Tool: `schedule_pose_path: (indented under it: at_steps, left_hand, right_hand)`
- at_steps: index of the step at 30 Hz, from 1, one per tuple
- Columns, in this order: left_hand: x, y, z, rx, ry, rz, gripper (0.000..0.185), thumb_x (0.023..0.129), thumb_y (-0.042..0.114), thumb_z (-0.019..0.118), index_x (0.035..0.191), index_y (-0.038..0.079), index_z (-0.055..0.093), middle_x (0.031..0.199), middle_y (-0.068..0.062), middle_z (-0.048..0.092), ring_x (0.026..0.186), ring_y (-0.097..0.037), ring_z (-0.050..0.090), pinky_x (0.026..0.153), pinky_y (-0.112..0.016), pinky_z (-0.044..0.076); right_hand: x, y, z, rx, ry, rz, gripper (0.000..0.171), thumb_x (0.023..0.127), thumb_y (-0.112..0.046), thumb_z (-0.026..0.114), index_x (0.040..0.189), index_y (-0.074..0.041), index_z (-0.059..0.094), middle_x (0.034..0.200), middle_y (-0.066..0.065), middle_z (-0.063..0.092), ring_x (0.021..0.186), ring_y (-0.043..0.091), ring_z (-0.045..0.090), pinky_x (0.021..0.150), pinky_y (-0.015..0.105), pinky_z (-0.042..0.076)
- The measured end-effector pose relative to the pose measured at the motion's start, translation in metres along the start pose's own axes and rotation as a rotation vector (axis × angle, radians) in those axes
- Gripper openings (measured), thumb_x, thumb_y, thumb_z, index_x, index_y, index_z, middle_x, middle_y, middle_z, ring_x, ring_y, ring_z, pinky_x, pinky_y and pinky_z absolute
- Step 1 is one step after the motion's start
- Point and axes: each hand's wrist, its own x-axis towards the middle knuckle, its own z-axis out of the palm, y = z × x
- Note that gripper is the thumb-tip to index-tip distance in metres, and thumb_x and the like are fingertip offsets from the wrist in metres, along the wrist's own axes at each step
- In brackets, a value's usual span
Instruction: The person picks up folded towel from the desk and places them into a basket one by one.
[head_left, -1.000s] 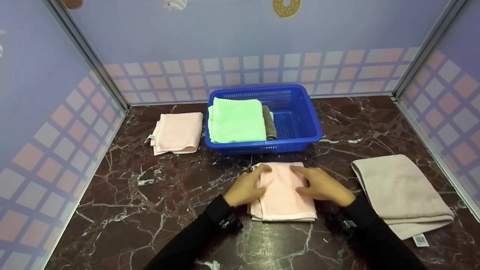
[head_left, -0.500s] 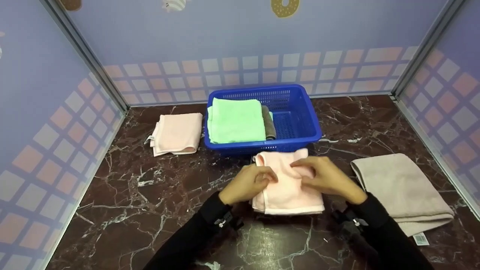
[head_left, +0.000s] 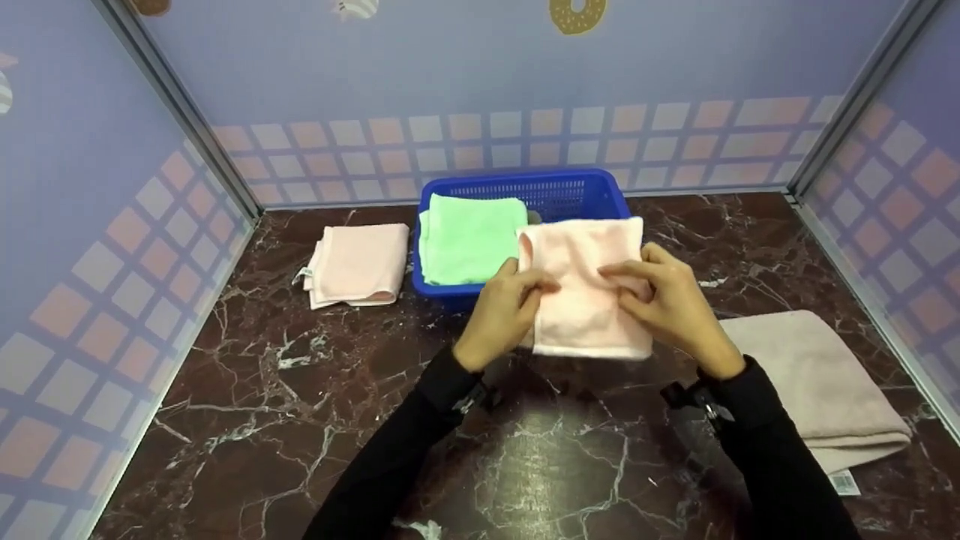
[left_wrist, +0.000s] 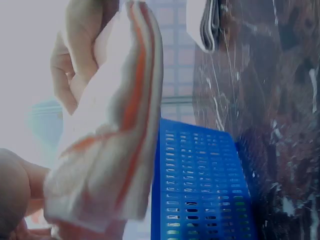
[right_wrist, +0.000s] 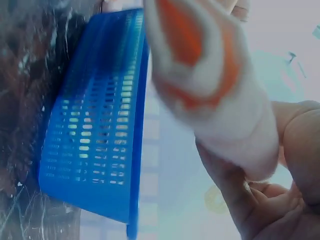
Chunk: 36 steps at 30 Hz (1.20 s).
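Pink towel [head_left: 589, 289] now lifted off table, held over blue basket [head_left: 600, 187]

Staged booth: printed walls [head_left: 480, 82], marble top [head_left: 247, 375]

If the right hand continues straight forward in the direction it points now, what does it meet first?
Probably the blue basket. The right hand grips the folded pink towel and points toward the basket's empty right part, beside the green towel. Its height above the rim is unclear.
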Motion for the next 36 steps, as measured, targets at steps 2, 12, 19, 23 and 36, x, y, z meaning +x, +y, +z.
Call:
schedule_pose_path:
  at_steps: [2,12,19,23,36]
  left_hand:
    - [0.009,-0.001,0.004,0.007,0.0,-0.036,0.026,0.094,-0.004,0.059,0.112,0.004,0.077,0.105,-0.014,0.06,0.081,-0.015,0.054,0.073,-0.027,0.055]
    - [0.067,-0.016,0.017,0.116,0.032,-0.103,0.044,0.084,0.002,0.068,0.128,0.001,0.068,0.126,-0.018,0.052,0.086,-0.024,0.06,0.078,-0.036,0.058]
    - [0.093,-0.03,0.029,0.247,-0.027,-0.142,0.048,0.09,-0.005,0.058,0.137,0.0,0.063,0.146,-0.019,0.048,0.104,-0.033,0.066,0.087,-0.042,0.058]
    - [0.103,-0.036,0.038,0.338,-0.128,-0.194,0.052,0.09,-0.006,0.059,0.142,0.002,0.058,0.149,-0.018,0.044,0.106,-0.032,0.065,0.087,-0.04,0.059]
    - [0.115,-0.052,0.052,0.693,-0.509,-0.274,0.037,0.094,0.019,0.056,0.128,0.014,0.07,0.15,-0.01,0.053,0.132,-0.028,0.055,0.108,-0.044,0.047]
  right_hand:
    - [0.009,0.007,0.003,-0.015,0.026,0.012,0.04,0.075,0.013,0.074,0.109,-0.007,0.081,0.083,0.008,0.049,0.072,0.01,0.041,0.058,0.016,0.035]
    - [0.067,0.04,0.017,-0.049,0.114,0.102,0.032,0.081,0.007,0.068,0.109,-0.003,0.08,0.101,0.022,0.059,0.087,0.033,0.057,0.076,0.042,0.049]
    - [0.084,0.065,0.03,-0.131,0.025,0.135,0.042,0.085,0.005,0.064,0.126,0.0,0.073,0.108,0.027,0.055,0.087,0.039,0.056,0.078,0.051,0.049]
    - [0.086,0.076,0.035,-0.166,-0.083,0.147,0.05,0.083,0.006,0.067,0.132,0.001,0.068,0.114,0.028,0.053,0.089,0.041,0.056,0.08,0.053,0.05]
    - [0.097,0.082,0.061,-0.467,-0.366,0.078,0.028,0.072,0.006,0.069,0.097,-0.001,0.08,0.097,0.024,0.066,0.091,0.045,0.063,0.081,0.056,0.055]
